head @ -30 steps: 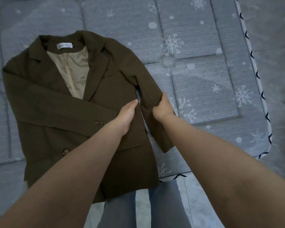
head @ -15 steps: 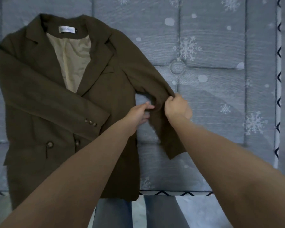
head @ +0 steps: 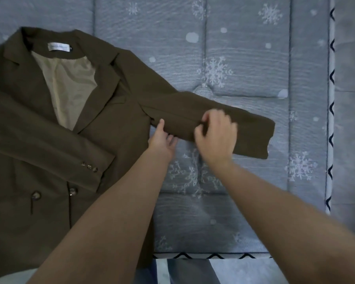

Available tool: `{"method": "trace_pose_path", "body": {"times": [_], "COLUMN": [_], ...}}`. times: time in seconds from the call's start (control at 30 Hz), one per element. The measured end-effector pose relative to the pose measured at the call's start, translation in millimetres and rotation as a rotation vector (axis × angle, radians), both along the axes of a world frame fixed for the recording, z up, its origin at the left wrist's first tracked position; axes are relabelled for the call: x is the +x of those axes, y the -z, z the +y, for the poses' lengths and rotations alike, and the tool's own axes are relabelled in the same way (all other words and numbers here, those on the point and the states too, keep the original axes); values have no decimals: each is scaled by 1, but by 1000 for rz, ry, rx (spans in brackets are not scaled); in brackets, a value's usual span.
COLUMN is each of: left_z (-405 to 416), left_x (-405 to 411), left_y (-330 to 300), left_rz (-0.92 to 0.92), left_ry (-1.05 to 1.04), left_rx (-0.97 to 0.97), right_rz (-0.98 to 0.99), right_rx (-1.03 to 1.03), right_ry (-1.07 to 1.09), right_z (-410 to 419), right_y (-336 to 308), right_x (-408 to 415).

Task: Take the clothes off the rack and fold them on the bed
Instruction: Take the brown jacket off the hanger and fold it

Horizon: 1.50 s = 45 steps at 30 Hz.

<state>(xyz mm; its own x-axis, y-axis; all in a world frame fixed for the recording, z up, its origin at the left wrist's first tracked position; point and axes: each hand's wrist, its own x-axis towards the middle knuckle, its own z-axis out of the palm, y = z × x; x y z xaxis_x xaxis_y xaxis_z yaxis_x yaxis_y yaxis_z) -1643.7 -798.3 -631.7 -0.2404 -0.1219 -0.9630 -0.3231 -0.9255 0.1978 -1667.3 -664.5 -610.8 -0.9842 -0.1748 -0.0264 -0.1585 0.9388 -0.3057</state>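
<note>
brown blazer (head: 115,128): one; hands on sleeve (head: 223,121): two.

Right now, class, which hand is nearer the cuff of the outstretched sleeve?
Right. The right hand pinches the sleeve partway along, nearer the cuff; the left hand touches it by the armpit.

A home bedroom: a quilted blue mattress (head: 244,201) with snowflake print, a blazer (head: 49,130) spread on it
</note>
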Motion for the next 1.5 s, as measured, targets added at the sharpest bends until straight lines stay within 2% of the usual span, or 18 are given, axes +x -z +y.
{"method": "trace_pose_path", "body": {"times": [0.1, 0.2, 0.27, 0.33, 0.47, 0.67, 0.73, 0.8, 0.87, 0.97, 1.0, 1.03, 1.13, 1.2, 1.3, 1.37, 1.43, 1.5], "left_z": [2, -1, -8, -20, -36, -23, -23, -20, -20, -29, -34, -38, -43, -43, -32, -10, 26, 65], "left_x": [-9, -11, -11, -10, -20, -24, -19, -16, -17, -26, -31, -38, -54, -62, -69, -66, -51, -31], "left_y": [1, -2, -2, 0, 9, 13, 9, -5, -14, -16, -11, -5, 18, 26, 31, 28, 20, 10], "left_rz": [31, 95, 85, 74, 92, 81, -16, -109, -86, 106, 139, 142, 113, 62, -50, -53, 156, 426], "left_ry": [11, 65, 125, 86, -182, -100, 114, 471, 723, 803, 926, 1135, 1803, 2037, 2181, 2232, 2257, 2227], "left_rx": [24, 105, 113, 79, 17, 37, 24, -72, -366, -1089, -1314, -1424, -1232, -1118, -1059, -1177, -1360, -1369], "right_rz": [-457, -884, -1064, -1078, -795, -782, -757, -723, -671, -653, -652, -653, -654, -633, -574, -579, -581, -623], "right_rx": [-354, -926, -1288, -1584, -1926, -1776, -1816, -1924, -2051, -2112, -2101, -2088, -2062, -2067, -2032, -1983, -1935, -1912], "right_ry": [226, 715, 958, 1128, 1438, 1509, 1534, 1530, 1525, 1557, 1579, 1589, 1569, 1554, 1558, 1568, 1594, 1598], "right_z": [-17, -31, -33, -30, -19, -3, 7, 19, 27, 28, 27, 28, 34, 40, 54, 60, 62, 65], "right_y": [12, 22, 25, 25, 22, 23, 22, 24, 27, 33, 36, 39, 42, 40, 38, 40, 42, 40], "right_x": [58, 78, 67, 52, 11, -11, -12, -8, 0, 19, 26, 31, 37, 35, 32, 33, 35, 37]}}
